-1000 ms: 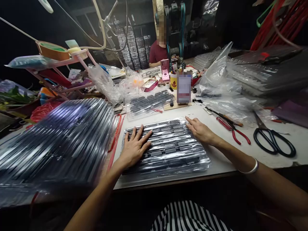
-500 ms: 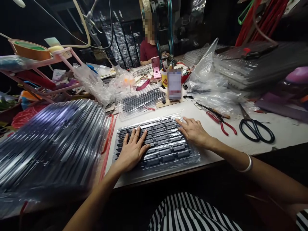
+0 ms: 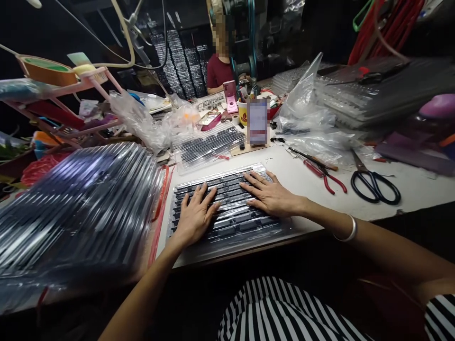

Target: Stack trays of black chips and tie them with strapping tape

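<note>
In front of me on the white table lies a clear plastic tray (image 3: pixel 231 220) with rows of dark, strip-like parts in it. My left hand (image 3: pixel 196 213) rests on the tray's left part, fingers spread. Across its right part lies my right hand (image 3: pixel 272 193), palm down with the fingers stretched apart and reaching toward the middle rows. Neither hand grips anything. Beyond the hands is a second clear tray (image 3: pixel 209 147) with similar dark strips.
To the left rises a large stack of filled trays (image 3: pixel 81 213). Scissors (image 3: pixel 375 184) and red-handled pliers (image 3: pixel 329 177) lie on the right. A phone (image 3: pixel 258 122) stands behind, near crumpled plastic bags (image 3: pixel 305 113). A person in a red top (image 3: pixel 218 73) sits across the table.
My right hand has slid left from the tray's right edge onto its rows, fingers now more spread. My left hand stays in nearly the same place. The view has shifted slightly.
</note>
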The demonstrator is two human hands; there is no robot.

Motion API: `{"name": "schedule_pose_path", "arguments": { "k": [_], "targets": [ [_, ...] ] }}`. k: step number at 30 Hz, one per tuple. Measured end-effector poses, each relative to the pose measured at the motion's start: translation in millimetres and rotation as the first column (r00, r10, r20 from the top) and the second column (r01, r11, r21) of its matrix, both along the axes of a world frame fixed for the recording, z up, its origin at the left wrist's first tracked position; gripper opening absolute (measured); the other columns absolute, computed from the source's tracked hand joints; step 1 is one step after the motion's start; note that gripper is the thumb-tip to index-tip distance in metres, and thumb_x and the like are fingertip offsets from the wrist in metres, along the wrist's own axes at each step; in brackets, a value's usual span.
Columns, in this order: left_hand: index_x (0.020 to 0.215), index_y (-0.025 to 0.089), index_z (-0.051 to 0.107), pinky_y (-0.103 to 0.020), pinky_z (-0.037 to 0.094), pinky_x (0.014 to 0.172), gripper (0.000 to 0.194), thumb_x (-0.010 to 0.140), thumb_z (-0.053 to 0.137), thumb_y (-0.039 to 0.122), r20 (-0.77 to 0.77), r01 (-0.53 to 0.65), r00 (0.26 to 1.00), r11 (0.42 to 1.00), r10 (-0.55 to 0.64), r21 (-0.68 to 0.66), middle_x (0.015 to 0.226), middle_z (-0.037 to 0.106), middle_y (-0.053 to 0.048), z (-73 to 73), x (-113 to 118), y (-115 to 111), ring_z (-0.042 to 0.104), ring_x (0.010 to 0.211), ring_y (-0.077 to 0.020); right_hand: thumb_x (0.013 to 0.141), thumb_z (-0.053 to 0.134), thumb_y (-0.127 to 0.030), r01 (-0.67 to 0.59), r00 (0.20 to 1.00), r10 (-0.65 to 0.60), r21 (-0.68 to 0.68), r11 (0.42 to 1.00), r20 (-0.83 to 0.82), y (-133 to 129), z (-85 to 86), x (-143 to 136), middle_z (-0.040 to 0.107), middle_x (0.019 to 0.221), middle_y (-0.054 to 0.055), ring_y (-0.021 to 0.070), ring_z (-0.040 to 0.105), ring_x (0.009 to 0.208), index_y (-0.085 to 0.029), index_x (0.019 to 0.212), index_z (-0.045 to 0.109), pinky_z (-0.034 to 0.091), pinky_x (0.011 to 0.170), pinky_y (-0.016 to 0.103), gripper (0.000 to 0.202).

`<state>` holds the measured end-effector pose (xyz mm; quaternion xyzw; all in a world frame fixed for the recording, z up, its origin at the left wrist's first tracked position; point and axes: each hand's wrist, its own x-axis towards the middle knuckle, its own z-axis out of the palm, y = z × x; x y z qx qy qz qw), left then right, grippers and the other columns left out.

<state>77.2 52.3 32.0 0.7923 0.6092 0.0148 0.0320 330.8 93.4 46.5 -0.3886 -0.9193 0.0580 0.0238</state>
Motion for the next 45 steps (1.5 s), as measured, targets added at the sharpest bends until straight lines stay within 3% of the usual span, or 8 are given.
{"name": "schedule_pose_path", "arguments": {
  "k": [3,14,18,23,27,34,39,45],
  "targets": [
    [0.141,0.029,0.032,-0.050,0.019,0.107,0.053,0.094,0.019,0.050,-0.020,-0.029,0.999,0.998,0.030,0.057,0.149,0.027,-0.007,0.3,4,1,0.022,0.137,-0.0246,0.095,0.030,-0.050,0.035,0.999,-0.035,-0.033,0.999,-0.009,-2,7.5,-12,0.023,0.147,0.017,0.0323,0.017,0.136,-0.014,0.141,0.033,0.011,0.105,0.060,0.058],
    [0.145,0.019,0.018,-0.053,0.011,0.108,0.063,0.092,0.016,0.054,-0.037,-0.049,0.998,0.998,0.048,-0.040,0.152,0.009,-0.011,-3.3,2,4,0.006,0.139,-0.0285,0.091,0.025,-0.062,-0.092,0.995,0.088,-0.105,0.990,-0.048,13,1.1,-51,0.015,0.149,0.015,0.0303,0.009,0.138,-0.013,0.144,0.023,0.009,0.107,0.057,0.072],
    [0.146,0.018,0.013,-0.046,0.010,0.111,0.063,0.093,0.018,0.052,0.025,0.029,0.999,0.989,-0.026,-0.145,0.153,0.010,-0.006,3.1,-24,9,0.008,0.140,-0.0214,0.091,0.028,-0.061,-0.075,0.997,0.074,-0.041,0.996,-0.034,23,-7.4,-47,0.012,0.150,0.015,0.0308,0.005,0.138,-0.014,0.144,0.026,0.009,0.107,0.056,0.071],
    [0.145,0.013,0.016,-0.047,0.013,0.110,0.061,0.094,0.018,0.046,0.065,-0.186,0.978,0.974,0.196,-0.131,0.152,0.009,-0.010,-1.0,-48,10,0.007,0.140,-0.0237,0.096,0.030,-0.045,-0.156,0.981,0.152,-0.031,0.987,-0.125,27,-10.3,-25,0.026,0.147,0.011,0.0261,0.016,0.137,-0.016,0.140,0.036,0.018,0.108,0.047,0.053],
    [0.144,0.015,0.021,-0.047,0.018,0.109,0.058,0.094,0.020,0.044,0.070,-0.156,0.984,0.983,0.163,-0.092,0.152,0.011,-0.009,-4.6,-46,11,0.009,0.139,-0.0250,0.096,0.034,-0.037,-0.053,0.981,0.060,0.044,0.998,-0.184,25,-9.6,-12,0.038,0.141,0.012,0.0245,0.027,0.133,-0.013,0.133,0.046,0.025,0.107,0.043,0.046],
    [0.145,0.015,0.020,-0.049,0.018,0.108,0.060,0.094,0.022,0.046,-0.011,-0.176,0.984,0.980,0.176,-0.097,0.152,0.009,-0.010,-3.5,-46,12,0.009,0.139,-0.0286,0.086,0.039,-0.065,-0.121,0.993,0.121,-0.057,0.991,0.001,5,-1.6,-3,0.013,0.148,0.019,0.0340,0.006,0.137,-0.010,0.143,0.026,0.016,0.107,0.054,0.081],
    [0.145,0.012,0.017,-0.051,0.010,0.110,0.059,0.095,0.018,0.043,-0.080,-0.159,0.985,0.984,0.153,-0.074,0.152,0.009,-0.012,-0.7,-23,10,0.007,0.139,-0.0275,0.095,0.038,-0.043,-0.029,0.995,0.039,0.108,0.994,-0.097,-11,-7.7,-1,0.029,0.145,0.017,0.0306,0.019,0.136,-0.010,0.135,0.043,0.021,0.108,0.050,0.052],
    [0.146,0.020,0.015,-0.052,0.004,0.110,0.069,0.090,0.018,0.060,0.012,0.181,0.983,0.981,-0.181,-0.067,0.152,0.004,-0.008,3.5,36,6,0.002,0.140,-0.0254,0.094,0.034,-0.020,0.083,0.952,-0.057,0.073,0.994,-0.301,-15,-12.7,3,0.046,0.136,0.010,0.0227,0.035,0.130,-0.011,0.125,0.054,0.028,0.107,0.042,0.038]
  ]
}}
